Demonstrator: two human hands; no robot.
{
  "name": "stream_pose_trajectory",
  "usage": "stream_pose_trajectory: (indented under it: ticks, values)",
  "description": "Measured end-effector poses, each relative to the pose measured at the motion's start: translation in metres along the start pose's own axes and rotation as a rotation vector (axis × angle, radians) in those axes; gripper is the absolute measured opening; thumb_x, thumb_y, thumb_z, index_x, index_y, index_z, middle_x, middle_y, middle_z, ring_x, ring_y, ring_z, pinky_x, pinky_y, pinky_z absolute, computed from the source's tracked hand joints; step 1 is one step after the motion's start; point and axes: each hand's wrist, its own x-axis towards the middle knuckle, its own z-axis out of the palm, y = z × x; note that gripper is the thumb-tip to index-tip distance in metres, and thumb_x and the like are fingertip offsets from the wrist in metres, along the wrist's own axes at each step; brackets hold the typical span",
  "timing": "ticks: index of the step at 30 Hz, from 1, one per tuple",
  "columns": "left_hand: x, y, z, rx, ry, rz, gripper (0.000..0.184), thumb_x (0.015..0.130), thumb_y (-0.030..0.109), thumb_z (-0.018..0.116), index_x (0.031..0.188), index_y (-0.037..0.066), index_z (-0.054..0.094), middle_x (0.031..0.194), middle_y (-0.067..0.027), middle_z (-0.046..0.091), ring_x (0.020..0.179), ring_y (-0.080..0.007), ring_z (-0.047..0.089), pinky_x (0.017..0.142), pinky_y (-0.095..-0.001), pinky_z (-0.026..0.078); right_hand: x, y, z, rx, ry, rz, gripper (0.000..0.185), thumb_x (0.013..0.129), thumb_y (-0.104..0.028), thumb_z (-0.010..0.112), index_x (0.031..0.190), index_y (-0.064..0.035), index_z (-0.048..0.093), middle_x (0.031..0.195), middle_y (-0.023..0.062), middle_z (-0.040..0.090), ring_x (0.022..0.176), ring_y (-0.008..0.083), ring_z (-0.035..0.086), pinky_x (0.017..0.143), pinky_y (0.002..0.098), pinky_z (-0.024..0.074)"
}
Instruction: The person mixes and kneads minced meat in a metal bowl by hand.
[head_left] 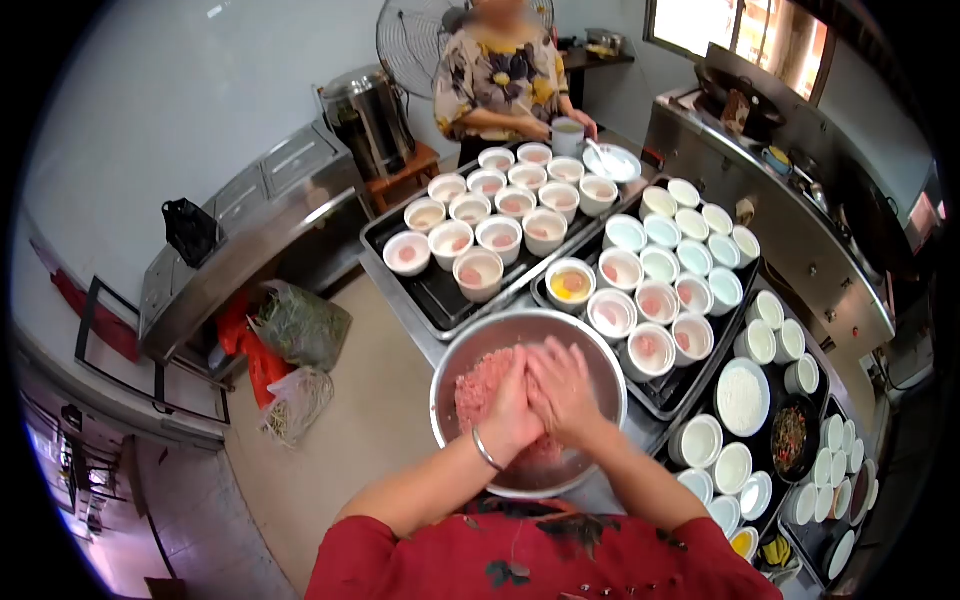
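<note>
Over a large steel bowl (610, 375) of pink minced meat (483, 385), my two hands are pressed together palm to palm. My left hand (512, 405), with a silver bangle at its wrist, is cupped against the other. Lying across it, my right hand (563, 388) has its fingers close together and looks slightly blurred. Anything between the palms is hidden. White cups with pink meat in them stand beyond the bowl, and one cup (571, 285) shows a yellow egg yolk.
A black tray (440, 318) of cups lies ahead; further trays of white cups run along the right, with a bowl of white grains (742, 398) and a dark pan of chopped food (795, 438). Across the table another person (505, 85) holds a mug (568, 138). Bags (300, 320) lie on the floor at left.
</note>
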Motion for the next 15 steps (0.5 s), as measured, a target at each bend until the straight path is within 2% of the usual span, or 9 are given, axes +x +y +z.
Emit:
stream_pose_trajectory:
  ticks: [2,3,4,5,6,7,8,11,15]
  values:
    - [0.013,-0.001,-0.025,0.051,-0.035,0.088,0.025,0.086,0.032,0.042,0.092,0.009,0.050,0.090,-0.0025,0.054,0.084,-0.0142,0.052,0.072,-0.0250,0.044,0.002,0.008,-0.008,-0.164,-0.152,0.003,0.044,0.083,-0.025,0.043,0.119,-0.0010,0.038,0.120,0.0135,0.041,0.113,0.0285,0.036,0.096,0.0417,0.0211]
    - [0.008,0.004,-0.022,0.177,-0.023,0.101,0.015,0.084,0.020,0.048,0.088,0.006,0.050,0.081,-0.0031,0.055,0.071,-0.0124,0.053,0.063,-0.0214,0.044,0.000,0.012,-0.009,0.470,-0.121,0.298,0.044,0.083,-0.026,0.043,0.120,-0.0025,0.037,0.122,0.0110,0.040,0.112,0.0253,0.037,0.095,0.0377,0.0238]
    - [0.007,0.009,-0.026,0.170,-0.021,0.095,0.015,0.084,0.020,0.048,0.088,0.006,0.050,0.081,-0.0031,0.055,0.071,-0.0124,0.053,0.063,-0.0214,0.044,0.001,0.019,-0.008,1.098,-0.061,0.583,0.045,0.084,-0.027,0.043,0.122,-0.0040,0.036,0.123,0.0084,0.039,0.112,0.0221,0.037,0.094,0.0336,0.0265]
    - [0.008,0.014,-0.027,0.459,-0.067,0.107,0.014,0.082,0.017,0.050,0.090,0.005,0.050,0.080,-0.0025,0.055,0.071,-0.0119,0.053,0.062,-0.0229,0.045,0.003,0.027,-0.009,1.301,0.020,0.616,0.043,0.086,-0.028,0.040,0.122,-0.0049,0.036,0.124,0.0070,0.038,0.112,0.0173,0.037,0.093,0.0284,0.0262]
    - [0.010,0.017,-0.026,0.751,-0.112,0.118,0.015,0.080,0.014,0.053,0.091,0.004,0.050,0.079,-0.0019,0.055,0.071,-0.0115,0.054,0.060,-0.0243,0.046,0.004,0.031,-0.013,1.209,0.026,0.536,0.036,0.084,-0.023,0.046,0.115,-0.0064,0.046,0.121,0.0091,0.040,0.112,0.0188,0.037,0.094,0.0302,0.0261]
    - [0.008,0.015,-0.023,0.875,-0.066,0.183,0.014,0.076,0.004,0.054,0.089,0.001,0.052,0.079,-0.0036,0.055,0.067,-0.0123,0.054,0.057,-0.0242,0.045,0.005,0.033,-0.018,1.039,-0.053,0.420,0.033,0.081,-0.022,0.049,0.110,-0.0073,0.050,0.120,0.0098,0.041,0.112,0.0202,0.037,0.094,0.0312,0.0266]
    - [0.009,0.015,-0.024,0.874,-0.066,0.175,0.014,0.076,0.004,0.054,0.089,0.001,0.052,0.079,-0.0036,0.055,0.067,-0.0123,0.054,0.057,-0.0242,0.045,0.009,0.028,-0.029,0.868,-0.130,0.307,0.030,0.078,-0.020,0.053,0.106,-0.0082,0.055,0.118,0.0106,0.042,0.111,0.0215,0.038,0.093,0.0321,0.0271]
    - [0.010,0.018,-0.024,1.496,-0.241,0.495,0.019,0.069,0.001,0.054,0.087,-0.002,0.056,0.079,-0.0043,0.055,0.072,-0.0121,0.053,0.061,-0.0241,0.044,0.017,0.014,-0.034,0.712,-0.218,0.174,0.026,0.074,-0.017,0.058,0.099,-0.0097,0.059,0.118,0.0112,0.043,0.112,0.0243,0.037,0.094,0.0357,0.0263]
    - [0.002,0.019,-0.018,1.385,-0.283,0.375,0.022,0.069,0.001,0.055,0.091,0.001,0.056,0.083,-0.0036,0.055,0.077,-0.0108,0.052,0.064,-0.0237,0.044,0.014,0.016,-0.022,0.779,-0.212,0.143,0.021,0.074,-0.020,0.057,0.092,-0.0088,0.062,0.115,0.0112,0.046,0.112,0.0256,0.036,0.094,0.0367,0.0248]
